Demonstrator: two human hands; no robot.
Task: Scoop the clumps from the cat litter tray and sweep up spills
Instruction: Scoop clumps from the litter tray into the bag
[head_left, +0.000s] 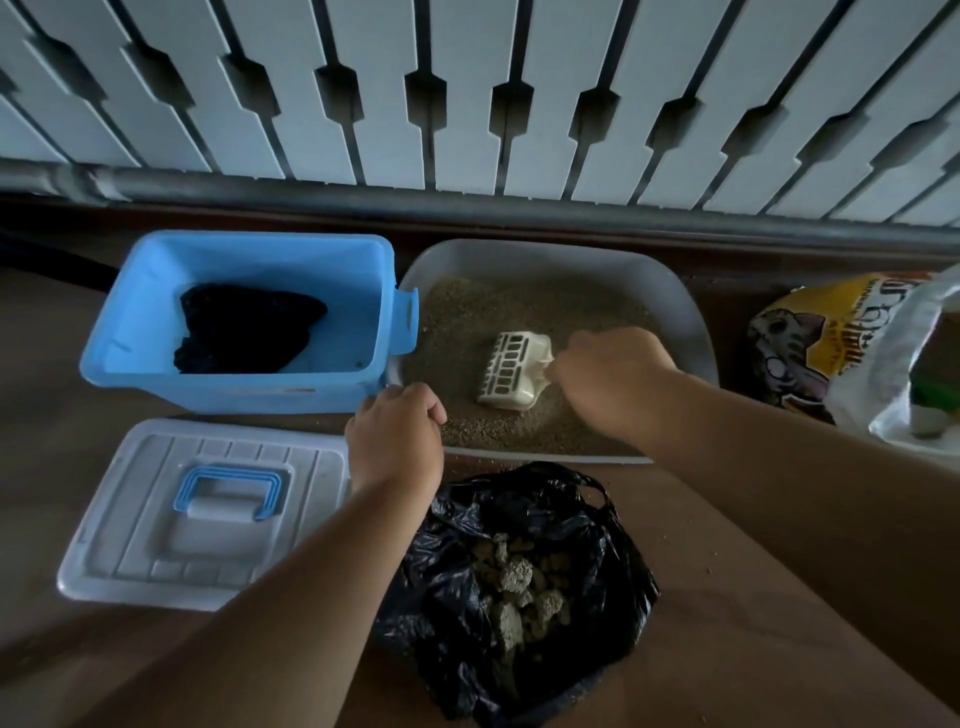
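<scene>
Here the right hand (608, 379) grips the scoop (517, 371) mid-tray (691, 312).

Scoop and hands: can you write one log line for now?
right hand grips scoop in litter tray | left hand on tray corner | clumps in black bag

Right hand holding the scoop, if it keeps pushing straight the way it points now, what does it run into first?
The right hand points left across the tray. The scoop would plough through litter toward the tray's left wall, with the blue bin just beyond. Depth is hard to judge.
</scene>
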